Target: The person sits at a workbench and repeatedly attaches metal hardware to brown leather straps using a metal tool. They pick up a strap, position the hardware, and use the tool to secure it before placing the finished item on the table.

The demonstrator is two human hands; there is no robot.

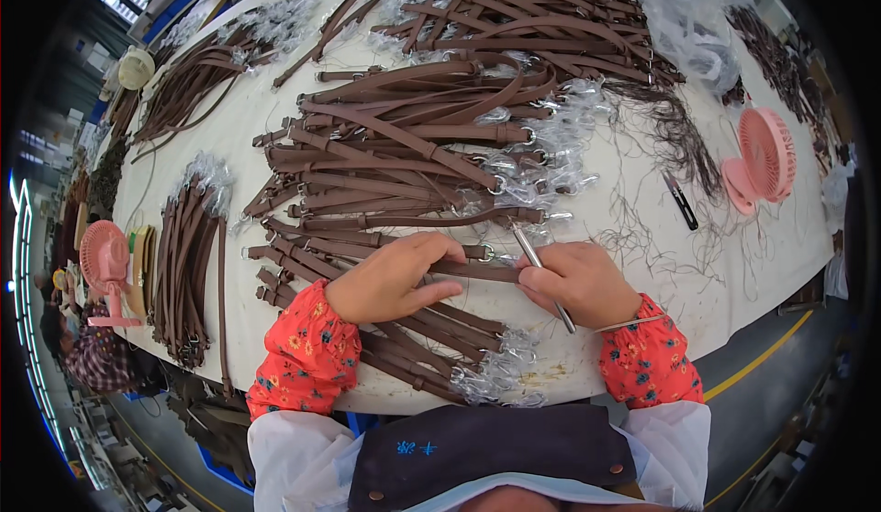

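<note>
Brown leather-like straps with metal rings and clear plastic wrapping on their ends lie in a wide pile (395, 159) before me. One brown strap (477, 272) runs from under my left hand to my right hand. My left hand (395, 278) rests over the straps, thumb and forefinger apart. A slim silver metal tool (530, 253), pen-like in shape, slants through the closed fingers of my right hand (580, 284); its exact kind is unclear. That hand's fingertips also meet the strap's end. Another bundle of straps (440, 347) lies nearest me, below my hands.
More straps (532, 21) heap at the far side, with other bundles (188, 269) to the left. A pink fan (763, 156) stands right, another pink fan (105, 264) left. A black-handled tool (680, 202) and loose threads (642, 228) lie on the white table (734, 283).
</note>
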